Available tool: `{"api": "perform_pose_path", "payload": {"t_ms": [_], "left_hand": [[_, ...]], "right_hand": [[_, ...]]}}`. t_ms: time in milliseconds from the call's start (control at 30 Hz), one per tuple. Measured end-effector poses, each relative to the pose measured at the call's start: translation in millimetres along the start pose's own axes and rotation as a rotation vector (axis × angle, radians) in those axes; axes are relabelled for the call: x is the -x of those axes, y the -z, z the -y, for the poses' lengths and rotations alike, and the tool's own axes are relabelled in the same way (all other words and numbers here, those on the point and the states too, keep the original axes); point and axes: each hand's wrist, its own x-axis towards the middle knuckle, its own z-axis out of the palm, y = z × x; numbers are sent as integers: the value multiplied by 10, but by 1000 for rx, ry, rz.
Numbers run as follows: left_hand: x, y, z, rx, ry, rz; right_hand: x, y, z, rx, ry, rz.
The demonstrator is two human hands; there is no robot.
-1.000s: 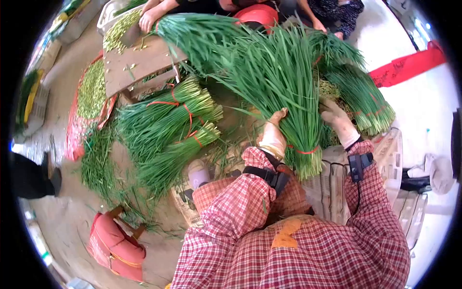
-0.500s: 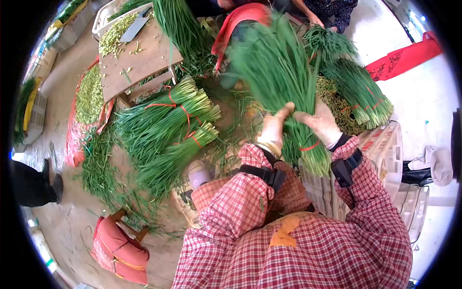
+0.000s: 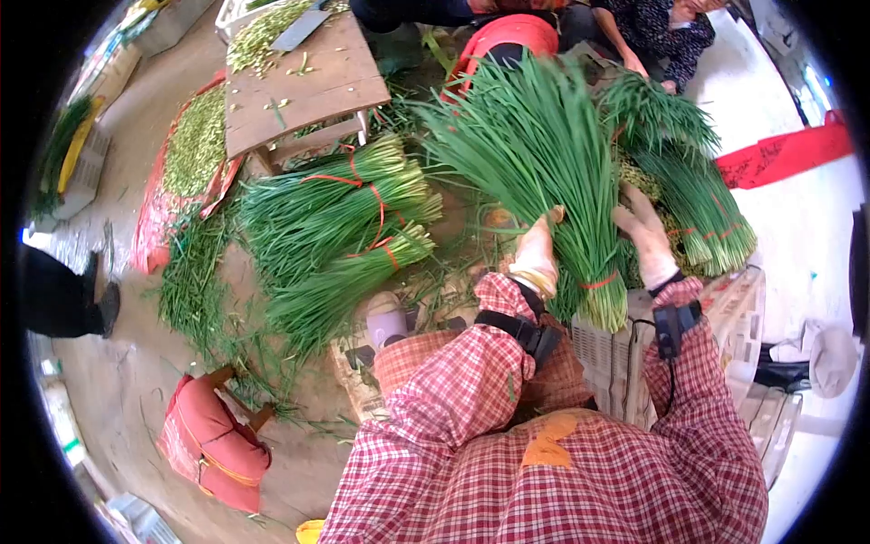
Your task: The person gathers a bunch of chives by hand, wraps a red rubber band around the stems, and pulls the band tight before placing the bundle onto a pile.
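the bunch (image 3: 555,172) extends beyond the crate (image 3: 594,358), its stem ends overlapping the crate's far edge; whether they rest there i can't tell. the left hand (image 3: 536,249) is against the bunch, fingers hidden, so its closure can't be told; the right hand (image 3: 645,236) is open beside it, seemingly empty. likely light and springy, with easily bruised leaves; the firmer stems near the band (image 3: 600,281), crate-side, should grip best.

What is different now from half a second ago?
The right hand has moved rightward off the front of the chive bunch. The long chives over the edge of the wooden table have left it. The left hand stays at the bunch's left; the tied bundles on the floor lie unchanged.
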Motion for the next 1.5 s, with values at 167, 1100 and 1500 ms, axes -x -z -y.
{"api": "perform_pose_path", "payload": {"t_ms": [167, 1100, 1500], "left_hand": [[-2, 24, -27, 29, -17, -2], [138, -48, 10, -56, -123, -25], [-341, 206, 186, -150, -184, -209]], "right_hand": [[140, 427, -255, 90, -204, 192], [-434, -351, 731, 841, 290, -93], [-683, 162, 1178, 1377, 490, 471]]}}
